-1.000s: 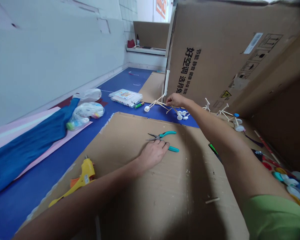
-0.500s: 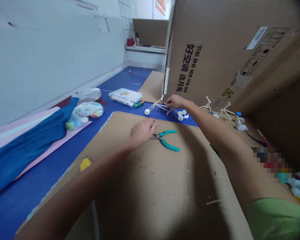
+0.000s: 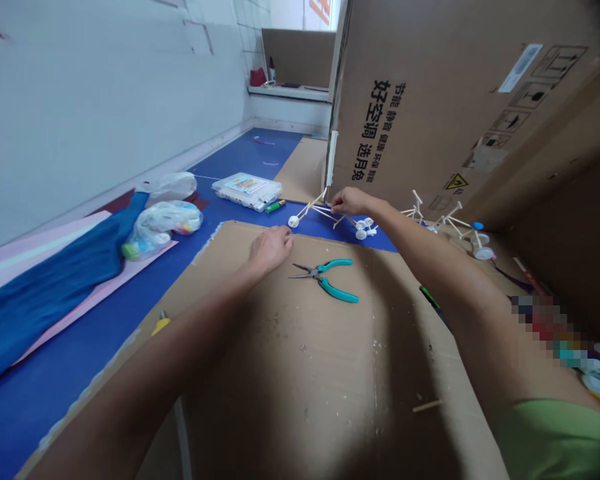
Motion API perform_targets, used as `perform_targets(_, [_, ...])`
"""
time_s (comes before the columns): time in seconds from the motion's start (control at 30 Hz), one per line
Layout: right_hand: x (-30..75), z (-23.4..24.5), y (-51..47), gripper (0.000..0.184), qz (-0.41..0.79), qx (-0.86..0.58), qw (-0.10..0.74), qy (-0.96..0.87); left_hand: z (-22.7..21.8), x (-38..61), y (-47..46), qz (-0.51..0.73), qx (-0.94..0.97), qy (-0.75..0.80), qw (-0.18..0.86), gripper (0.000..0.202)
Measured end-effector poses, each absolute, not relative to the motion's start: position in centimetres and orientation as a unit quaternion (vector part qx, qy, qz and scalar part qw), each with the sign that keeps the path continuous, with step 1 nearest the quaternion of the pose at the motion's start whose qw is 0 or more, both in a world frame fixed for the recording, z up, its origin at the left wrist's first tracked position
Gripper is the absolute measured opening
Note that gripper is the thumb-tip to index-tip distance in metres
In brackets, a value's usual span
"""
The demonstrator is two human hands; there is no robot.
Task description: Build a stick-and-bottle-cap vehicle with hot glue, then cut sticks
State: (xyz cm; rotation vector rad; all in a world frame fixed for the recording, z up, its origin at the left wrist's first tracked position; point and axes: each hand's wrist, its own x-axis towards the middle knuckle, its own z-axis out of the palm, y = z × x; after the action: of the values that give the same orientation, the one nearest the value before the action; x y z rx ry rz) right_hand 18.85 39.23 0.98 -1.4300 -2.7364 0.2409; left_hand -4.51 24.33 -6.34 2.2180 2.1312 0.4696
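My right hand (image 3: 349, 199) reaches far forward and pinches the top of a small frame of thin wooden sticks with white wheels (image 3: 325, 215) on the blue floor. My left hand (image 3: 271, 247) rests near the far edge of the cardboard sheet (image 3: 300, 360), fingers loosely curled, holding nothing I can make out. Teal-handled pliers (image 3: 327, 277) lie on the cardboard just right of my left hand, untouched. More stick-and-wheel frames (image 3: 455, 230) stand further right.
A tall printed cardboard box (image 3: 445, 100) walls the right side. A clear plastic case (image 3: 243, 190), a green marker (image 3: 275, 207), plastic bags (image 3: 163, 223) and blue cloth (image 3: 50, 287) lie left. A yellow glue gun (image 3: 160, 325) peeks out beside my left arm. Coloured caps (image 3: 590, 373) sit right.
My left hand left the pliers and moved forward-left toward the cardboard's far edge. My right hand stayed pinched on the stick frame.
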Motion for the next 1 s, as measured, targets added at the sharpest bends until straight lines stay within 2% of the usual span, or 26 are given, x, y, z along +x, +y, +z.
perform_targets(0.63, [19.1,1.3,38.8,0.026,0.073,-0.468,0.021,-0.880,-6.9,-4.4,24.2,0.146,0.715,0.684,0.001,0.034])
perform_targets(1.0, [21.8,2.4,37.6,0.026,0.050,-0.496,0.060,-0.865,-7.4,-4.4,24.1,0.157,0.720,0.676,-0.008,0.033])
